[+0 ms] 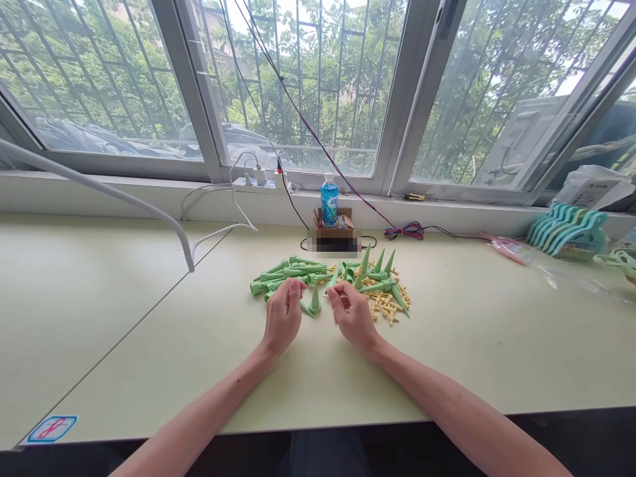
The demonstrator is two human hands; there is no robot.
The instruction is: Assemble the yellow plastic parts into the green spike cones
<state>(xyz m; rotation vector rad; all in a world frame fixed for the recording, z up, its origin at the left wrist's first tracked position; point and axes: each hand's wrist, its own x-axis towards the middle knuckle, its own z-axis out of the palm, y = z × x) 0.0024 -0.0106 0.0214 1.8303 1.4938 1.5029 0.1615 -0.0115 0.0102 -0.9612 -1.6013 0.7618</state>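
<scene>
My left hand (285, 310) is closed, its fingers curled beside the green plastic tubes (271, 277) on the left of the heap. What its fingers hold, if anything, is hidden. My right hand (352, 313) is closed in a pinch near the small yellow plastic pieces (387, 308). Whatever sits between its fingertips is too small to make out. Between the two hands, a green cone spike (315, 298) stands upright on its wide base. More green spikes (380, 262) stand or lie among the yellow pieces behind my right hand.
Behind the heap, a blue-labelled bottle (328, 201) stands at a small cardboard box (342, 218). A white curved arm (149, 205) reaches in from the left. Coiled cable (405, 230) and teal hangers (566, 230) lie to the right. A seam (134, 324) crosses the table (472, 331).
</scene>
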